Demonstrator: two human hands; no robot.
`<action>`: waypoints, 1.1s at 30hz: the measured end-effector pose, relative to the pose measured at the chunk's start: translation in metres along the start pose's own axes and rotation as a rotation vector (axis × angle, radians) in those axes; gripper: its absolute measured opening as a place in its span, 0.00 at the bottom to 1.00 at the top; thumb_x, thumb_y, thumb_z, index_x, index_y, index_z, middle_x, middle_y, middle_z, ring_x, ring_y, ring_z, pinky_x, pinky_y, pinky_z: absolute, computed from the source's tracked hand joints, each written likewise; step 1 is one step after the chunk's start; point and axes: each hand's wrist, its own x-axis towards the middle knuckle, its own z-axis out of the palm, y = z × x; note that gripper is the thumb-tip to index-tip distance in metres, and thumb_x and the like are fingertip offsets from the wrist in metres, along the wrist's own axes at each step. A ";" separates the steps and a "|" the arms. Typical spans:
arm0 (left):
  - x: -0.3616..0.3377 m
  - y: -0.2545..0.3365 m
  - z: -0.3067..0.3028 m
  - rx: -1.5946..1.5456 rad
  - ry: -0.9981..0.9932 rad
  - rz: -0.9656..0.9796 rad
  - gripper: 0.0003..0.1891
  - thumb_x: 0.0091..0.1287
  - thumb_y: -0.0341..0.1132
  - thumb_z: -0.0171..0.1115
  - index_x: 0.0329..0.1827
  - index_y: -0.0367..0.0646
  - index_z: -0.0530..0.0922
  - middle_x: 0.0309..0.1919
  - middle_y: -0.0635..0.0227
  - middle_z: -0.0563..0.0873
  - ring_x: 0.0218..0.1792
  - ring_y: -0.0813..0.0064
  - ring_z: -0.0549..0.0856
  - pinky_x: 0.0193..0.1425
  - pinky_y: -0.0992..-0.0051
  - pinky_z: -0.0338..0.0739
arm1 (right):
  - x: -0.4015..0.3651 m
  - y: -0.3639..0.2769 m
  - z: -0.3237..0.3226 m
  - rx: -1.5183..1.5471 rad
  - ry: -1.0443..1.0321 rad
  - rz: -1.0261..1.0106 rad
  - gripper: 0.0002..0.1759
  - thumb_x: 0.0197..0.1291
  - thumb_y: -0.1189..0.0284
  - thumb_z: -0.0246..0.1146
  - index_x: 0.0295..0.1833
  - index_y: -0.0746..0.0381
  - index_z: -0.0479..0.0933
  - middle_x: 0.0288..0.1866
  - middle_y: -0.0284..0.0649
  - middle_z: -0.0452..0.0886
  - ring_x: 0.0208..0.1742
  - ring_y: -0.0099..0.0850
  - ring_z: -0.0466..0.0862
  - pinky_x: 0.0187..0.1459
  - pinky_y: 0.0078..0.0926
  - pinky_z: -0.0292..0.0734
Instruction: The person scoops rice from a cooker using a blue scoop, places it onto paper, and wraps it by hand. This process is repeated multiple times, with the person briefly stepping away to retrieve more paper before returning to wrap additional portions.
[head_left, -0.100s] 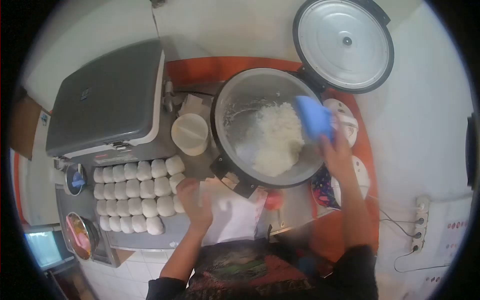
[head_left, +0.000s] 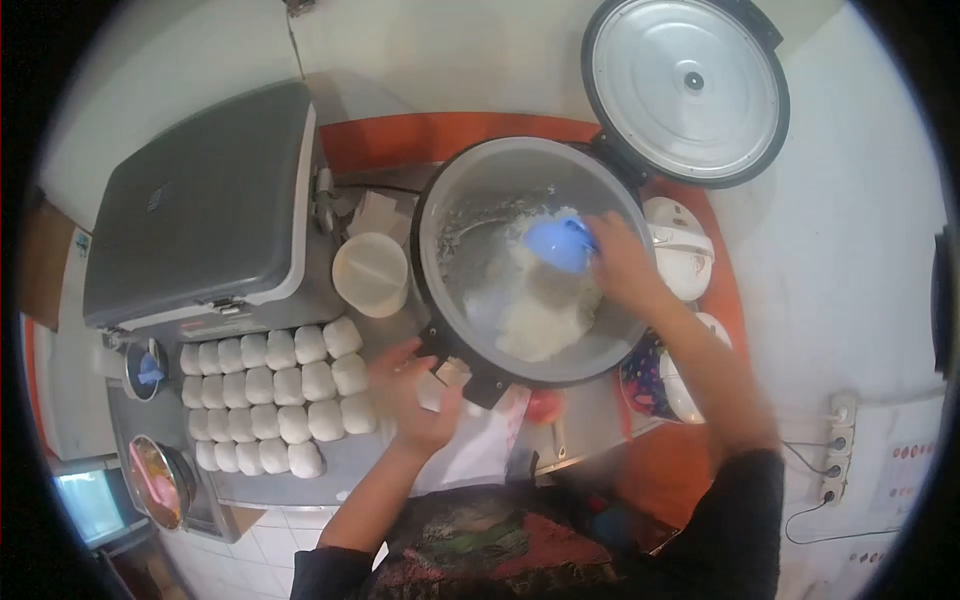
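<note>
My right hand [head_left: 628, 268] is closed on a blue plastic cup [head_left: 560, 244], held tilted inside the big rice cooker [head_left: 632, 345]. The cup is over the white cooked rice [head_left: 545, 325]; whether rice is in it I cannot see. My left hand [head_left: 422, 405] has its fingers apart, beside the cooker's front and over white paper sheets [head_left: 480, 435]. Just left of that hand are rows of white wrapped bundles [head_left: 293, 420].
The cooker's lid [head_left: 690, 120] stands raised at the back right. A grey cool box [head_left: 200, 200] and a round plastic tub [head_left: 371, 275] are on the left. White lidded pots [head_left: 682, 255] stand right of the cooker. A metal bowl [head_left: 185, 485] holds food at far left.
My right hand has brought the blue cup left and down from the cooker's right rim to over the rice. My left hand has shifted slightly right, with its fingers spread.
</note>
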 end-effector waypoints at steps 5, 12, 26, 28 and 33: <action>0.030 0.003 0.013 0.158 -0.089 0.185 0.17 0.52 0.30 0.64 0.47 0.47 0.82 0.57 0.55 0.77 0.52 0.54 0.73 0.58 0.57 0.64 | 0.076 -0.004 0.085 -0.186 -0.202 0.214 0.14 0.60 0.75 0.59 0.51 0.68 0.77 0.49 0.56 0.82 0.43 0.48 0.87 0.44 0.41 0.84; 0.009 -0.008 0.023 0.209 -0.027 0.118 0.12 0.55 0.34 0.57 0.44 0.51 0.78 0.52 0.61 0.78 0.52 0.58 0.70 0.60 0.60 0.61 | 0.088 -0.026 0.101 -0.246 -0.644 0.056 0.11 0.57 0.74 0.61 0.41 0.63 0.87 0.44 0.51 0.87 0.47 0.45 0.89 0.46 0.38 0.85; 0.008 -0.008 0.018 0.205 -0.040 0.100 0.10 0.61 0.36 0.55 0.45 0.52 0.77 0.52 0.60 0.78 0.51 0.58 0.71 0.58 0.59 0.61 | 0.039 -0.056 0.087 0.123 -1.056 0.035 0.12 0.51 0.72 0.65 0.38 0.68 0.86 0.41 0.55 0.87 0.45 0.49 0.88 0.45 0.41 0.84; 0.010 -0.006 0.020 0.173 -0.013 0.103 0.11 0.62 0.33 0.53 0.45 0.53 0.79 0.53 0.61 0.79 0.49 0.59 0.74 0.56 0.60 0.59 | 0.029 -0.048 0.097 0.117 -1.041 -0.103 0.11 0.50 0.73 0.65 0.37 0.68 0.86 0.42 0.56 0.86 0.45 0.49 0.88 0.45 0.41 0.83; 0.008 -0.009 0.019 0.232 -0.055 0.111 0.11 0.60 0.38 0.55 0.45 0.51 0.76 0.51 0.57 0.78 0.53 0.57 0.70 0.60 0.57 0.62 | 0.027 -0.048 0.046 0.188 -0.997 -0.033 0.17 0.58 0.71 0.62 0.53 0.63 0.81 0.39 0.55 0.84 0.43 0.51 0.86 0.46 0.46 0.79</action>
